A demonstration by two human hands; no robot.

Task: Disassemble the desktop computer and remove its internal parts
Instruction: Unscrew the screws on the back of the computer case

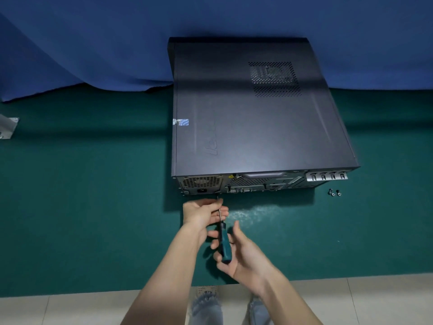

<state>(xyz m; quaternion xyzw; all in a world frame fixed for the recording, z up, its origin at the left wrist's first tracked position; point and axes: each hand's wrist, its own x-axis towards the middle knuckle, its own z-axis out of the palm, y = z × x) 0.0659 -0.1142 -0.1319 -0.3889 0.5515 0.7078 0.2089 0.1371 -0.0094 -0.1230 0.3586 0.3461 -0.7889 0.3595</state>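
A black desktop computer case (253, 113) lies flat on the green table (82, 207), its closed side panel up and its rear ports facing me. A screwdriver (223, 240) with a teal handle points at the lower rear edge, just right of the power socket. My right hand (241, 254) grips the handle. My left hand (203, 214) curls around the metal shaft near the tip. Whether a screw sits on the tip is hidden.
Two loose screws (334, 192) lie on the table by the case's right rear corner. A grey metal bracket (8, 127) sits at the far left edge. A blue cloth (93, 43) hangs behind. The table's front edge runs just below my forearms.
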